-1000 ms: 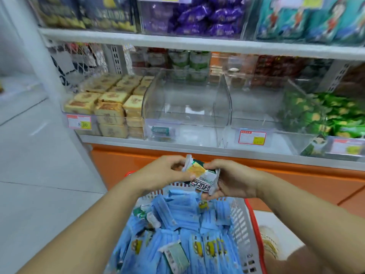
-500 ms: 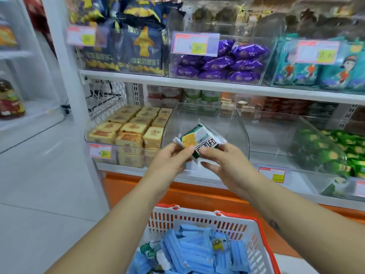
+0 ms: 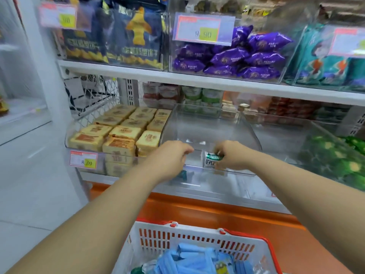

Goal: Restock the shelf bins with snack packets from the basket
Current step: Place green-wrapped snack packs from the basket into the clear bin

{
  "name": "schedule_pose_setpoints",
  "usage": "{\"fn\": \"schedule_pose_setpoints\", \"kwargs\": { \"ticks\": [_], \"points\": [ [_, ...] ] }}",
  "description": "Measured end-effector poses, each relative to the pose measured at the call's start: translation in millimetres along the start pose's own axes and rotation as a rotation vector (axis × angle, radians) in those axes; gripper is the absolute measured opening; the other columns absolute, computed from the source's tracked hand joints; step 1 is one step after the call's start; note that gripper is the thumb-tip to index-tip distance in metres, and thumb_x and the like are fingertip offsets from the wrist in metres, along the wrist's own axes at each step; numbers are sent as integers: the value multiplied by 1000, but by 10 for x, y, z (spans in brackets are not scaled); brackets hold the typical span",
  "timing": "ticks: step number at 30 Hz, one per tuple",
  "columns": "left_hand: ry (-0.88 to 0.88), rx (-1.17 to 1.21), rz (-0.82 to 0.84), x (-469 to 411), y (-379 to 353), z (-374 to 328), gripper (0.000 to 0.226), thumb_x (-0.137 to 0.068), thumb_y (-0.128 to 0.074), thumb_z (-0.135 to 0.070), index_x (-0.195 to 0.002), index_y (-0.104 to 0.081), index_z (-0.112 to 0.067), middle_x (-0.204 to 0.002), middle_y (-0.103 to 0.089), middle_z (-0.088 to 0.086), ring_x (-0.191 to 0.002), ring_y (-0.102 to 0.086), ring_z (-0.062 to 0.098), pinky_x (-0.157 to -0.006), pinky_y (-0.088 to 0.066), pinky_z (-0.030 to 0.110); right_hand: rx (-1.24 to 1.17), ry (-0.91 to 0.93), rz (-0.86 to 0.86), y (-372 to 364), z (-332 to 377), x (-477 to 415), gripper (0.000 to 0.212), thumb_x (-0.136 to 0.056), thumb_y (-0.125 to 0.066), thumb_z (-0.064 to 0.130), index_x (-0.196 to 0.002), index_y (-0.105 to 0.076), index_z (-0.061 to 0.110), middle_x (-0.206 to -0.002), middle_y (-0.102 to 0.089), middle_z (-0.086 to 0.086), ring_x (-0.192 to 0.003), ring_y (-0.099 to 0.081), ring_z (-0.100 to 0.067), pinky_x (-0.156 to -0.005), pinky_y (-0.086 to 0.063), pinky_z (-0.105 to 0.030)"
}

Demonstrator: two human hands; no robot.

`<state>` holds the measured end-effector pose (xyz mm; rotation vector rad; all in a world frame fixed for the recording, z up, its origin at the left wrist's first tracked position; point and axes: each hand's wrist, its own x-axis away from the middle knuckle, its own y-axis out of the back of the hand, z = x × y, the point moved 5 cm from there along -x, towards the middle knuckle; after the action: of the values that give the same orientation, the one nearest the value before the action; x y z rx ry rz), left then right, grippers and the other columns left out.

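- Clear plastic bin [image 3: 209, 123] sits at mid-frame on the lower shelf [image 3: 197, 189], and both hands reach into its front.
- Right hand [image 3: 235, 155] pinches a green-and-white packet [image 3: 211, 160] between thumb and fingertips, low inside the bin, just behind its front wall.
- Left hand [image 3: 169, 158] hovers left of the packet, apart from it, over the bin's front edge. Its fingers are loosely curled with nothing seen in them.
- Basket [image 3: 197, 237], white with a red rim, is at the bottom centre of the frame, below the shelf. Blue packets [image 3: 189, 260] lie heaped in it.
- Tan biscuit packs [image 3: 122, 135] fill the neighbouring bin to the left, with a price tag [image 3: 84, 160] on its front.
- Green packs [image 3: 331, 161] fill the bin at the right edge, blurred through its wall.
- Purple packs [image 3: 237, 56] lie in a clear bin on the upper shelf, above the hands.
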<state>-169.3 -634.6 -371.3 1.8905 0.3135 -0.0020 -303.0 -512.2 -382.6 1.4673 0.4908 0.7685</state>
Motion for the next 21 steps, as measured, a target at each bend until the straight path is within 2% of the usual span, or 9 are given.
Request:
{"fn": "schedule_pose_setpoints", "kwargs": {
  "ticks": [3,5,8,11,14,18,21],
  "points": [
    [97,-33,229,-323,-165,57,40,-101,-42,-10,-133,-60,-22,-137,-58,-1,-116,-57,20,-99,-47,33,11,-7,142,-153,-21,-146,14,-88,-70,24,-99,-63,20,-109,-66,-5,-96,-64,-27,-80,-55,-35],
    [143,-84,357,-475,-303,119,34,-99,-43,-15,-124,-66,-15,-131,-62,2,-108,-60,22,-97,-50,36,-51,-17,201,-197,-35,-217,23,-82,-79,29,-95,-60,26,-102,-67,-1,-91,-66,-24,-76,-59,-35],
    [197,-146,419,-579,-433,155,33,-98,-42,-22,-116,-67,-9,-123,-65,9,-108,-61,29,-94,-50,37,-131,-17,270,-214,-26,-269,28,-78,-83,32,-96,-62,27,-96,-65,2,-81,-66,-19,-66,-59,-28],
    [233,-175,510,-576,-526,133,40,-102,-33,-27,-124,-60,-7,-138,-54,15,-122,-52,31,-99,-40,37,-236,-19,318,-253,-51,-279,18,-83,-79,30,-98,-71,25,-101,-68,-1,-89,-68,-22,-71,-62,-32],
    [261,-153,583,-535,-515,90,43,-105,-26,-30,-132,-55,-13,-152,-41,16,-128,-44,28,-103,-32,36,-361,-20,365,-286,-73,-230,18,-94,-63,30,-107,-73,22,-103,-70,-2,-99,-68,-24,-76,-62,-38],
    [315,-151,610,-498,-506,62,49,-106,-23,-34,-144,-45,-13,-158,-32,15,-139,-36,29,-107,-29,36,-383,-45,378,-324,-53,-191,31,-100,-45,18,-115,-71,24,-103,-72,-5,-87,-70,-23,-78,-62,-38],
    [322,-160,597,-494,-518,32,53,-106,-21,-36,-149,-39,-11,-160,-28,15,-142,-33,30,-112,-28,38,-368,-38,363,-324,-40,-192,30,-98,-48,13,-105,-72,31,-103,-73,-4,-86,-68,-19,-78,-62,-34]
  ]
}}
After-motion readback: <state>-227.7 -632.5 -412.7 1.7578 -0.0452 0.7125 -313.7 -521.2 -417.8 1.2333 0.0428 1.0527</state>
